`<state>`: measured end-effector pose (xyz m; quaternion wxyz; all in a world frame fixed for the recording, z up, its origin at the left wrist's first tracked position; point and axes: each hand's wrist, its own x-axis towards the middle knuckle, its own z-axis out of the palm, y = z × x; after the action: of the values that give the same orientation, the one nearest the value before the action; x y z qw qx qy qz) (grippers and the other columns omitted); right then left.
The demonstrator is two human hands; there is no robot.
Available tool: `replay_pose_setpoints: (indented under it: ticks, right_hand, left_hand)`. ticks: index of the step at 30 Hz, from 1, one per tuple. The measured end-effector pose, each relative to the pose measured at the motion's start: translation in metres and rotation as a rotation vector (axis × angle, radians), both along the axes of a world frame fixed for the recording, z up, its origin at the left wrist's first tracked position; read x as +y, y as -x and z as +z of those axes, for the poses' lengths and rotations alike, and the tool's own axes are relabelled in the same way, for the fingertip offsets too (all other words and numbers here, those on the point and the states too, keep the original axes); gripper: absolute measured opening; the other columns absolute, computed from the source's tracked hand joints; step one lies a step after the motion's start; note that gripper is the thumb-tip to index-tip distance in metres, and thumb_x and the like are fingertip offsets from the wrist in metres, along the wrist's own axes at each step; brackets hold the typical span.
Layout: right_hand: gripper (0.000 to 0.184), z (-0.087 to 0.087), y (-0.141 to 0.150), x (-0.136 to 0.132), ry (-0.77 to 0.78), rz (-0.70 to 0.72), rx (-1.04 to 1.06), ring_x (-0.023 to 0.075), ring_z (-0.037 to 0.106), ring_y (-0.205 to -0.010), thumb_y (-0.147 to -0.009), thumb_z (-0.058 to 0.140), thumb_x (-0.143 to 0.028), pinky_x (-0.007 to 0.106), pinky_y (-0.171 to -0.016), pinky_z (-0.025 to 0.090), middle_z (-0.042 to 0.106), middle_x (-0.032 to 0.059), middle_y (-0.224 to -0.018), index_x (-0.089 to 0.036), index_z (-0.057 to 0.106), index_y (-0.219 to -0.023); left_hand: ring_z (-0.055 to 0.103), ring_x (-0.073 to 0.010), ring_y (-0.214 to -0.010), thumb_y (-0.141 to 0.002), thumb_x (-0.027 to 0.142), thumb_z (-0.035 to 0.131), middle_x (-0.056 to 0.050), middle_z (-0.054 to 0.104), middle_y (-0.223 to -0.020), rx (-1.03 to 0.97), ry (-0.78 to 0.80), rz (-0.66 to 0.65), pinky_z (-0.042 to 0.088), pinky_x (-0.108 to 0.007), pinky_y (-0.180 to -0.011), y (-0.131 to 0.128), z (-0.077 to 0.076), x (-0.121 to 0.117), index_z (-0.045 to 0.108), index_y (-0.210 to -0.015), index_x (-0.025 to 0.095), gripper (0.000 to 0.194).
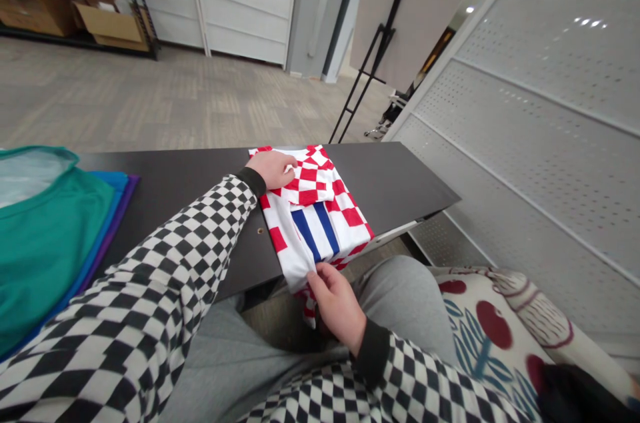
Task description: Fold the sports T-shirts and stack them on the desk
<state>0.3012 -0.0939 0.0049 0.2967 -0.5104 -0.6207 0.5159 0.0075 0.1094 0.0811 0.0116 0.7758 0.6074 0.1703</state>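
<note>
A red-and-white checked shirt point(353, 216) lies partly folded on the dark table, with blue and white stripes showing in its middle. Its near end hangs over the table's front edge. My left hand point(274, 168) rests on the far left part of the shirt, fingers loosely bent and a gap between thumb and forefinger. At the near edge, my right hand point(339, 303) pinches the white cloth between thumb and fingers.
A stack of teal, blue and purple garments point(55, 229) lies at the table's left. The dark table point(395, 183) ends near a perforated white panel point(530, 96) on the right. A patterned cushion point(480, 329) sits beside my leg. Cardboard boxes point(113, 26) fill a shelf behind.
</note>
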Motion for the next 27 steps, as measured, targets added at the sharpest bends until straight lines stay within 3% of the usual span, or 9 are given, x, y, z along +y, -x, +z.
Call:
replay_pose_setpoints:
  ticks: [4,7,11,13,16,20,27]
  right_hand:
    - [0.031,0.010,0.000,0.001,-0.072,0.007,-0.058,0.0229,0.070,-0.082,-0.102,0.072,-0.054,0.033,-0.077,0.053,0.079,0.0034,-0.090,-0.023,0.074,-0.097]
    - [0.028,0.018,0.000,0.001,-0.132,0.038,-0.126,0.0236,0.072,-0.083,-0.103,0.072,-0.050,0.034,-0.079,0.053,0.081,0.0037,-0.091,-0.023,0.078,-0.098]
    - [0.028,0.019,0.002,0.003,-0.219,0.100,-0.299,0.0219,0.071,-0.076,-0.099,0.077,-0.047,0.032,-0.072,0.047,0.079,0.0031,-0.081,-0.022,0.078,-0.086]
    - [0.032,0.016,0.003,0.007,-0.277,0.121,-0.425,0.0211,0.068,-0.069,-0.098,0.077,-0.045,0.032,-0.067,0.041,0.076,0.0040,-0.074,-0.022,0.073,-0.076]
    - [0.030,0.012,0.005,0.011,-0.350,0.133,-0.524,0.0212,0.065,-0.068,-0.097,0.073,-0.035,0.033,-0.065,0.037,0.074,0.0063,-0.073,-0.022,0.067,-0.070]
    - [0.025,0.010,0.004,0.011,-0.219,0.145,-0.349,0.0183,0.062,-0.065,-0.094,0.061,-0.023,0.030,-0.064,0.038,0.070,0.0023,-0.068,-0.022,0.065,-0.070]
    - [0.020,-0.003,-0.004,0.005,0.094,0.088,0.129,0.0212,0.068,-0.082,-0.101,0.060,-0.034,0.031,-0.076,0.051,0.078,0.0014,-0.093,-0.023,0.076,-0.104]
  left_hand:
    - [0.074,-0.0297,-0.091,-0.086,0.033,0.061,-0.007,0.082,-0.089,0.066,0.041,-0.275,0.050,-0.041,-0.082,-0.027,0.015,-0.019,0.085,-0.086,0.026,0.025]
    - [0.071,-0.0260,-0.083,-0.082,0.028,0.062,-0.005,0.080,-0.085,0.075,0.176,-0.366,0.049,-0.038,-0.077,-0.033,0.027,-0.028,0.081,-0.075,0.025,0.021]
    - [0.072,-0.0232,-0.096,-0.075,0.015,0.063,-0.003,0.080,-0.108,0.078,0.444,-0.425,0.053,-0.032,-0.084,-0.022,0.041,-0.030,0.086,-0.086,0.026,0.028]
    - [0.070,-0.0257,-0.105,-0.072,0.011,0.065,-0.005,0.076,-0.123,0.144,0.484,-0.401,0.053,-0.033,-0.090,-0.017,0.044,-0.032,0.089,-0.095,0.029,0.038]
    - [0.067,-0.0302,-0.111,-0.072,0.011,0.070,-0.007,0.071,-0.129,0.216,0.478,-0.346,0.053,-0.038,-0.095,-0.017,0.043,-0.036,0.088,-0.101,0.031,0.039]
    - [0.066,-0.0302,-0.110,-0.077,0.018,0.071,-0.008,0.069,-0.123,0.187,0.425,-0.390,0.051,-0.038,-0.093,-0.021,0.043,-0.038,0.083,-0.096,0.027,0.025]
    - [0.062,-0.0280,-0.095,-0.074,0.020,0.066,-0.007,0.067,-0.097,0.065,0.196,-0.510,0.044,-0.040,-0.084,-0.031,0.039,-0.035,0.066,-0.076,0.022,0.003]
